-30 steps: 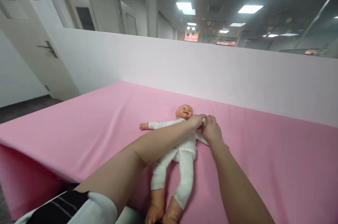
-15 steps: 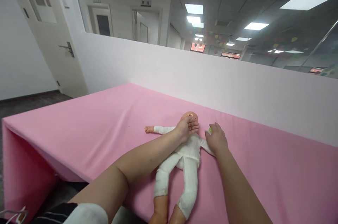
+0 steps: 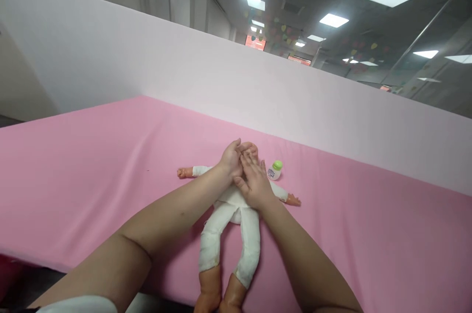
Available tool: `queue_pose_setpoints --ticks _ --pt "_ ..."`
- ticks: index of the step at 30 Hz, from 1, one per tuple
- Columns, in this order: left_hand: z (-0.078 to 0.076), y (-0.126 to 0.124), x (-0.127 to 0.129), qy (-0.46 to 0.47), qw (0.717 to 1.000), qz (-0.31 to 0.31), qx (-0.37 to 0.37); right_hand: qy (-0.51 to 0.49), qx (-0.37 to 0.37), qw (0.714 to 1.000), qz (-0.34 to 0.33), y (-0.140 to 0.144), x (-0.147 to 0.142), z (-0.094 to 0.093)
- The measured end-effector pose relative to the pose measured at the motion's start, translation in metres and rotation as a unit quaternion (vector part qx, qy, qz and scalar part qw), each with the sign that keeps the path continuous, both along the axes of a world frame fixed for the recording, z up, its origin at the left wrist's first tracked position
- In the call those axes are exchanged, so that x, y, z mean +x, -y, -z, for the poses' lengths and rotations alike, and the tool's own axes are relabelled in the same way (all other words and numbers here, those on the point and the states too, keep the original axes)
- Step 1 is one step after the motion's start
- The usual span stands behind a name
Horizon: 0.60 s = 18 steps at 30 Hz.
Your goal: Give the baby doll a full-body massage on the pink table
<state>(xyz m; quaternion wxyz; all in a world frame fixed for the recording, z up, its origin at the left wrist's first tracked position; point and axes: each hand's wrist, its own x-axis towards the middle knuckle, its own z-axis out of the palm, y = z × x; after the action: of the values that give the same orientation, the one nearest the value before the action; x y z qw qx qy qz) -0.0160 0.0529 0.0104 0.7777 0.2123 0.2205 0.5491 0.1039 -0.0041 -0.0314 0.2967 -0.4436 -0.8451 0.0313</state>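
A baby doll point(image 3: 236, 200) with a white cloth body lies on its back, arms spread and legs toward me. Over its chest and face, my left hand point(image 3: 233, 159) is open, palm turned up. My right hand point(image 3: 256, 180) lies flat against the left palm and fingers, its own fingers stretched out. Together the hands hide most of the doll's head and upper chest. Just right of my right hand stands a small white bottle point(image 3: 275, 170) with a green cap, touched by neither hand.
A pink-covered table point(image 3: 368, 224) carries the doll and bottle, with shallow folds in its cover. Along its far side runs a low white wall point(image 3: 221, 77) with a glass pane above it. Ceiling lights show through the glass.
My right hand has left the bottle and come left onto my left palm. The bottle, partly covered before, now shows in full. My view has turned right and down.
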Motion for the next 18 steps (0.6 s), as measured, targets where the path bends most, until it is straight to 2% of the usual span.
queue_pose_setpoints --ticks 3,6,9,14,18 --pt "-0.005 -0.008 -0.015 -0.013 0.999 -0.037 -0.023 -0.015 0.002 0.999 -0.037 0.009 -0.009 0.003" --pt "-0.003 -0.011 -0.021 -0.006 1.000 -0.024 -0.018 -0.044 0.020 0.996 -0.069 0.019 -0.019 0.005" --pt "0.002 -0.004 -0.012 0.009 1.000 0.010 -0.005 -0.062 0.024 0.994 -0.082 0.023 -0.021 0.005" --pt "0.009 0.016 0.013 -0.016 0.996 0.085 -0.009 -0.043 0.015 0.998 -0.040 0.013 -0.005 0.003" --pt "0.005 0.020 0.015 0.009 0.997 0.076 -0.024 0.001 0.032 0.999 -0.033 0.001 0.007 0.003"
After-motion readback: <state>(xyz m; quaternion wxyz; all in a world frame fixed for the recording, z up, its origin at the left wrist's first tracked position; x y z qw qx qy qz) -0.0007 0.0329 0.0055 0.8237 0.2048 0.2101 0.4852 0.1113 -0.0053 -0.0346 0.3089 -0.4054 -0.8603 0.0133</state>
